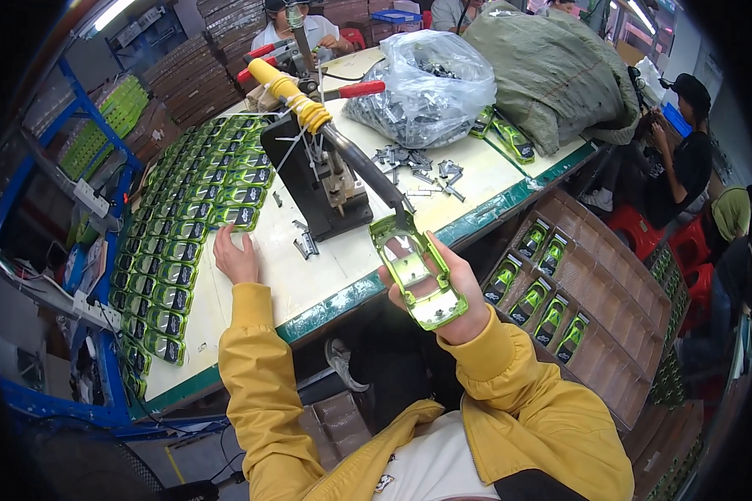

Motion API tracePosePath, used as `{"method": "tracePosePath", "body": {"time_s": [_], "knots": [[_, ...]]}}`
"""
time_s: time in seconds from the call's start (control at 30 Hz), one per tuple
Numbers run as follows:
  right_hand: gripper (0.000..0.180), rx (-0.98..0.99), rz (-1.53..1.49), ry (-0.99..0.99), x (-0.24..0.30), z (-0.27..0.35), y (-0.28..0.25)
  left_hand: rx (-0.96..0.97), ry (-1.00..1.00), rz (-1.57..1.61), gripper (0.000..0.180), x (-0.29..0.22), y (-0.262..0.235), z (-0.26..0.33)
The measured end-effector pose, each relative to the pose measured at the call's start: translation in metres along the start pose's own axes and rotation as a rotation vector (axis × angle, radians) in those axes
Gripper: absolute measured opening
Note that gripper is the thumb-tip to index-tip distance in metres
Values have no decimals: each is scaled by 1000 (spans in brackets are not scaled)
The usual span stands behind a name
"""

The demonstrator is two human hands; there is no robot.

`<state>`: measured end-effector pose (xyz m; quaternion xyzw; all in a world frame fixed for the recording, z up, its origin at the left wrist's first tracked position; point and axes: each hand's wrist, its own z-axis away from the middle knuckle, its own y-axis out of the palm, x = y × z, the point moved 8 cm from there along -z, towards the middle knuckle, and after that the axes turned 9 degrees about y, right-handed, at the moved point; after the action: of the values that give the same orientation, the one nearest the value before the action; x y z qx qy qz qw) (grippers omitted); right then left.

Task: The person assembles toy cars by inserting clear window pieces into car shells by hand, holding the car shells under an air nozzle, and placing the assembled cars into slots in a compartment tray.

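My right hand (461,292) grips a bright green toy car body shell (413,269), its hollow inside facing up, above the table's front edge. The shell's far end lies close under the dark end of a metal lever (368,167); I cannot tell whether they touch. My left hand (237,257) rests on the table with its fingers apart, holding nothing. Its fingertips are beside the nearest shell in the rows of green and black car shells (180,209) on the left. Small grey parts (306,241) lie between that hand and the black press stand (322,188).
A yellow-gripped lever (288,92) and red-handled clamps rise over the table. Behind are a clear bag of grey parts (430,88) and a big green sack (551,71). At right, a brown compartment tray (602,292) holds several shells. Other people sit at the back and right.
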<state>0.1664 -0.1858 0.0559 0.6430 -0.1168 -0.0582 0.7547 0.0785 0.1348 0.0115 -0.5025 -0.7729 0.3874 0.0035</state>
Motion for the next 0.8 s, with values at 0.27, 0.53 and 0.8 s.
{"method": "tracePosePath", "body": {"time_s": [0.27,0.53,0.8], "knots": [[35,-7,-60,-5,0,2,0,12,12,-66,34,-4,0,2],[35,30,-110,17,2,0,-1,-10,128,-100,34,-19,3,-22],[36,28,-84,28,2,3,0,64,99,-169,34,8,24,-38]]}}
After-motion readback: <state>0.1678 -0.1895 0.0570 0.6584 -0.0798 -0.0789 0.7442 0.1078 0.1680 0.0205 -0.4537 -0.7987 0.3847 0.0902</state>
